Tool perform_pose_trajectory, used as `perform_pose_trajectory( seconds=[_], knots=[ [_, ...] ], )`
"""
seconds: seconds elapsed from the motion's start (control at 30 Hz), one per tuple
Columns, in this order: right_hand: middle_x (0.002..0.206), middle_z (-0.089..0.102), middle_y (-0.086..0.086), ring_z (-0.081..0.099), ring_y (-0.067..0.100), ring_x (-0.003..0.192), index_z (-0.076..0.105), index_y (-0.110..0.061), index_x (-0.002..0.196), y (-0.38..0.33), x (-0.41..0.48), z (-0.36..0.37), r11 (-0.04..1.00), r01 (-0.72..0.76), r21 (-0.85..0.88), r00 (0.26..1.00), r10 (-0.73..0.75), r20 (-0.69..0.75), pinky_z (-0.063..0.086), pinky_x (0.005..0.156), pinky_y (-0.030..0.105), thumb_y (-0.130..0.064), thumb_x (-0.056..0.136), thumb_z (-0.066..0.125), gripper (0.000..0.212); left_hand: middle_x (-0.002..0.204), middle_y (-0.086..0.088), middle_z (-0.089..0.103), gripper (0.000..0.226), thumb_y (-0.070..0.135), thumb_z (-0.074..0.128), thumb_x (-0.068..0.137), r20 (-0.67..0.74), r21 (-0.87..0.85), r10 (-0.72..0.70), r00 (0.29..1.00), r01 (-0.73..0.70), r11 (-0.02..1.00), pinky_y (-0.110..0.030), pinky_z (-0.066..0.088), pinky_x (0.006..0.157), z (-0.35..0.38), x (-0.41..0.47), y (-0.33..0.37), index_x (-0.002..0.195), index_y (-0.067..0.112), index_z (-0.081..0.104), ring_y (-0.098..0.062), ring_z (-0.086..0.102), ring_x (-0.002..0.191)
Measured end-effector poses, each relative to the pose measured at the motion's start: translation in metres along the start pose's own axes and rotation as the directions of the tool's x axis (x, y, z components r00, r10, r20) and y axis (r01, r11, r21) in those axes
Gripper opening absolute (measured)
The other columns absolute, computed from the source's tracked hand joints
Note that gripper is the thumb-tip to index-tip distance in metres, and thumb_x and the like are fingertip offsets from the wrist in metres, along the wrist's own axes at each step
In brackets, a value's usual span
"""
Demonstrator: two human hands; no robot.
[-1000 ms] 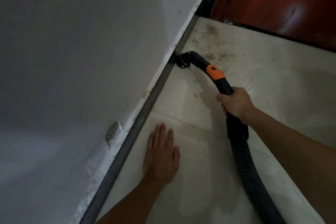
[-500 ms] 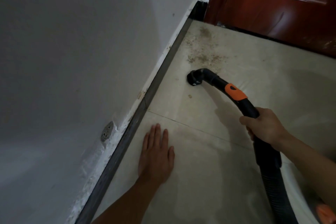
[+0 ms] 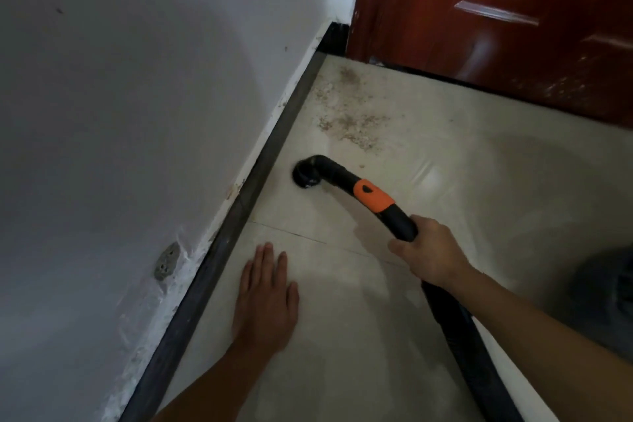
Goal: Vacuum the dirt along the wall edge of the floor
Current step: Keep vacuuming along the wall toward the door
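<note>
While the left hand (image 3: 265, 305) lies flat on the pale tiled floor (image 3: 342, 363), palm down with fingers straight and holding nothing, just beside the dark baseboard (image 3: 239, 212), the right hand (image 3: 428, 252) is curled round the black rigid tube of the vacuum hose (image 3: 455, 329), whose ribbed length runs back under the forearm toward the bottom edge. Past that grip sits an orange collar (image 3: 373, 196), and beyond it the tube bends down to the nozzle (image 3: 306, 175), which rests mouth-down on the tile, near the baseboard but apart from it. Farther on, a scatter of brown dirt (image 3: 349, 127) lies on the floor beside the baseboard toward the corner, clear of the nozzle. The white wall (image 3: 137, 113) rises at the left, and a red-brown door (image 3: 496, 27) closes the far side.
</note>
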State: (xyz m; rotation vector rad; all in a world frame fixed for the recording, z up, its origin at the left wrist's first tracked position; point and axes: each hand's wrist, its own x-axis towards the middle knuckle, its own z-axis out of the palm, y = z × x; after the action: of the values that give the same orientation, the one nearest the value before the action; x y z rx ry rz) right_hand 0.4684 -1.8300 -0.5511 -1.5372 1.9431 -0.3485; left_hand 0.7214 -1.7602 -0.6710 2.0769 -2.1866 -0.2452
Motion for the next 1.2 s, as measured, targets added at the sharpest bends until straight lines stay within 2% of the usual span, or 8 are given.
perform_pose_trajectory(
  seconds=[0.2,0.37,0.53,0.67,0.83,0.97,1.1,1.2],
  knots=[
    [0.06,0.064,0.013,0.063,0.033,0.052,0.06,-0.015,0.08,0.09,-0.02,-0.041,0.966,-0.24,0.096,0.932,0.257,-0.256,0.056,0.054,0.044,-0.02,0.079,0.073,0.014,0.139,-0.026,0.049,0.058,0.033,0.027,0.092,0.018,-0.033,-0.003,1.0,0.003,0.999,-0.046,0.029,0.112,0.002,0.045,0.01,0.127,0.0,0.059,-0.039,0.046,0.13],
    [0.061,0.063,0.016,0.06,0.03,0.05,0.062,-0.006,0.086,0.095,0.035,-0.064,0.938,-0.262,0.226,0.9,0.322,-0.295,0.055,0.055,0.044,-0.018,0.083,0.069,0.014,0.155,-0.023,0.026,0.05,0.026,0.035,0.101,0.004,-0.102,-0.127,0.992,0.127,0.987,-0.043,0.012,0.119,-0.002,0.126,0.033,0.144,0.002,0.037,-0.035,0.019,0.145],
    [0.055,0.059,0.012,0.052,0.022,0.038,0.058,-0.005,0.079,0.078,0.058,-0.062,0.957,-0.192,0.217,0.946,0.239,-0.218,0.044,0.041,0.027,-0.012,0.083,0.068,0.013,0.149,-0.026,0.035,0.05,0.023,0.035,0.097,-0.132,-0.065,-0.191,0.973,0.184,0.981,-0.049,0.015,0.118,0.019,0.159,0.035,0.139,-0.004,0.043,-0.039,0.028,0.141],
    [0.059,0.062,0.011,0.059,0.027,0.049,0.058,-0.011,0.077,0.073,0.057,-0.046,0.981,-0.152,0.12,0.965,0.173,-0.195,0.049,0.051,0.033,-0.015,0.08,0.071,0.014,0.148,-0.025,0.039,0.053,0.026,0.032,0.095,-0.153,-0.054,-0.198,0.968,0.191,0.98,-0.05,0.021,0.116,0.018,0.158,0.037,0.137,-0.003,0.045,-0.039,0.033,0.139],
    [0.062,0.06,0.01,0.057,0.023,0.051,0.058,-0.011,0.079,0.048,0.09,-0.049,0.983,-0.133,0.126,0.967,0.157,-0.201,0.04,0.048,0.026,-0.016,0.081,0.071,0.014,0.151,-0.022,0.035,0.058,0.03,0.025,0.095,-0.102,-0.013,-0.232,0.967,0.232,0.973,-0.048,0.02,0.118,0.017,0.158,0.039,0.142,-0.001,0.041,-0.035,0.029,0.142],
    [0.062,0.062,0.014,0.059,0.03,0.052,0.057,-0.014,0.077,0.032,0.097,-0.044,0.981,-0.116,0.153,0.979,0.139,-0.148,0.05,0.053,0.035,-0.016,0.079,0.071,0.014,0.152,-0.021,0.034,0.058,0.03,0.024,0.096,-0.082,0.019,-0.234,0.969,0.236,0.971,-0.048,0.021,0.117,0.013,0.159,0.04,0.143,-0.001,0.041,-0.034,0.029,0.142],
    [0.059,0.06,0.012,0.056,0.028,0.05,0.057,-0.014,0.078,0.035,0.08,-0.037,0.988,-0.099,0.119,0.991,0.108,-0.078,0.046,0.05,0.032,-0.011,0.079,0.071,0.014,0.152,-0.021,0.034,0.06,0.032,0.02,0.096,-0.066,0.029,-0.246,0.967,0.248,0.968,-0.049,0.024,0.116,0.011,0.158,0.041,0.142,0.0,0.042,-0.034,0.029,0.142],
    [0.06,0.061,0.013,0.058,0.03,0.051,0.057,-0.014,0.077,0.033,0.089,-0.039,0.99,-0.1,0.103,0.988,0.111,-0.11,0.048,0.052,0.035,-0.011,0.08,0.072,0.016,0.152,-0.021,0.034,0.061,0.032,0.017,0.096,-0.053,0.021,-0.251,0.967,0.252,0.967,-0.049,0.025,0.116,0.01,0.158,0.041,0.142,0.0,0.041,-0.033,0.029,0.143]
  ],
)
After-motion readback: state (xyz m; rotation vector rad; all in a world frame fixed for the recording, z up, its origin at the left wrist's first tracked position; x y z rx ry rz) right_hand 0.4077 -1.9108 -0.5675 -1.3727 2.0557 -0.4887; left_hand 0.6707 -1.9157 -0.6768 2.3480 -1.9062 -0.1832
